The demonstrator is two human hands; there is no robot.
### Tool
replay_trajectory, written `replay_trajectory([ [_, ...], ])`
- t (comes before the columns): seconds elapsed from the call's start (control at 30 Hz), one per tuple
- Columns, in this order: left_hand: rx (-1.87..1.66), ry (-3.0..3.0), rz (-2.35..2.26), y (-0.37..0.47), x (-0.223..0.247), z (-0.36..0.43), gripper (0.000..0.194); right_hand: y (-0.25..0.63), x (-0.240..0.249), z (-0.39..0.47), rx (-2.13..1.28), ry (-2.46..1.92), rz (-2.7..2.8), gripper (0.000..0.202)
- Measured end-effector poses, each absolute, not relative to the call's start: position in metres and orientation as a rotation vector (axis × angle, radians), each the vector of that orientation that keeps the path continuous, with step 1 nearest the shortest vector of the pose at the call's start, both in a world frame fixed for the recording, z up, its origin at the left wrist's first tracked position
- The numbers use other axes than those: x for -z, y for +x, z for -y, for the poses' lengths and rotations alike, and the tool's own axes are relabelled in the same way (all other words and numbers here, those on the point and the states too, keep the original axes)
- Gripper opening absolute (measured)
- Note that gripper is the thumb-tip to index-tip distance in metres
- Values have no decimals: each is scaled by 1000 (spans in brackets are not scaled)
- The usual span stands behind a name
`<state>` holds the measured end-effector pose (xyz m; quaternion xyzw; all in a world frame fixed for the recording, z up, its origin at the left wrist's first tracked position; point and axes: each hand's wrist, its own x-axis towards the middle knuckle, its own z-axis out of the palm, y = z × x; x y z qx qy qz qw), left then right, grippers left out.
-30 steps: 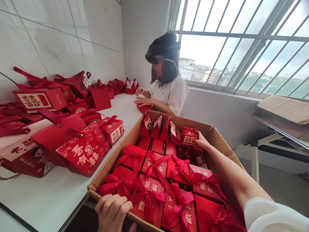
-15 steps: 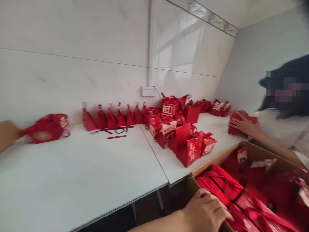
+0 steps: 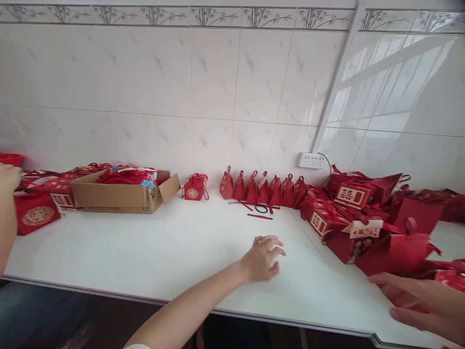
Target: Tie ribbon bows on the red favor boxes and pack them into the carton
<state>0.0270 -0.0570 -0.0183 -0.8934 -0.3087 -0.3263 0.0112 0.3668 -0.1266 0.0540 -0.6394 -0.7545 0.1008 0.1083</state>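
My left hand (image 3: 262, 259) hovers over the white table (image 3: 152, 252), its fingers apart and holding nothing. At the lower right, my right hand (image 3: 417, 298) is blurred, with fingers spread beside the heap of red gift boxes; nothing shows in its grip. Nearest to it is a red box with a loop handle (image 3: 395, 252). Left of that stands a red box with a white printed flap (image 3: 358, 240). Behind them lies a red box with a gold and white label (image 3: 352, 194).
Small red pouches (image 3: 263, 190) line the wall, with red strips and a black ring (image 3: 261, 209) before them. An open cardboard box (image 3: 116, 198) holds red items. Another person's hand (image 3: 9, 177) is above a red box (image 3: 36, 212) at far left.
The view has swung left, bringing in the cardboard box and another person's arm. My left hand has left the carton's edge and is over the table. My right hand has come into view.
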Motion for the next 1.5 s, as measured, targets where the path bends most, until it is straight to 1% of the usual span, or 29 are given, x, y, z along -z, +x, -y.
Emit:
replay_trajectory([
  [0.03, 1025, -2765, 1088, 5, 19, 50, 29, 344, -60, 115, -482, -1906, 2319, 37],
  [0.07, 1056, -2736, 1212, -14, 19, 44, 29, 319, -65, 104, -598, -1876, 2419, 40],
  [0.13, 1218, -2655, 1477, -42, 17, 34, 27, 265, -75, 86, -623, -1735, 2570, 43],
  [0.2, 1449, -2521, 1707, -57, 14, 29, 21, 215, -78, 71, -574, -1611, 2678, 41],
  [0.27, 1622, -2403, 1833, -63, 11, 26, 17, 172, -76, 54, -502, -1547, 2744, 34],
  [0.4, 1729, -2418, 1888, -61, 10, 29, 19, 109, -70, 12, -331, -1480, 2743, 23],
  [0.5, 1685, -2569, 1810, -58, 13, 33, 21, 73, -71, -22, -256, -1468, 2682, 21],
  [0.6, 1556, -2657, 1716, -57, 19, 34, 26, 41, -73, -52, -296, -1462, 2658, 23],
  [0.7, 1485, -2619, 1742, -57, 25, 30, 27, 12, -77, -78, -338, -1466, 2653, 22],
  [0.93, 1290, -2514, 1694, -61, 36, 16, 22, -56, -94, -131, -349, -1399, 2638, 21],
  [1.07, 1316, -2495, 1604, -61, 42, 13, 23, -90, -94, -159, -384, -1376, 2599, 31],
  [1.27, 1407, -2442, 1565, -61, 46, 12, 24, -128, -74, -180, -497, -1366, 2547, 68],
  [1.37, 1371, -2437, 1591, -61, 47, 12, 23, -141, -65, -182, -526, -1344, 2535, 81],
  [1.43, 1330, -2444, 1611, -60, 48, 11, 21, -147, -61, -182, -521, -1324, 2527, 85],
  [1.5, 1300, -2443, 1638, -61, 48, 10, 21, -150, -58, -180, -508, -1299, 2522, 80],
])
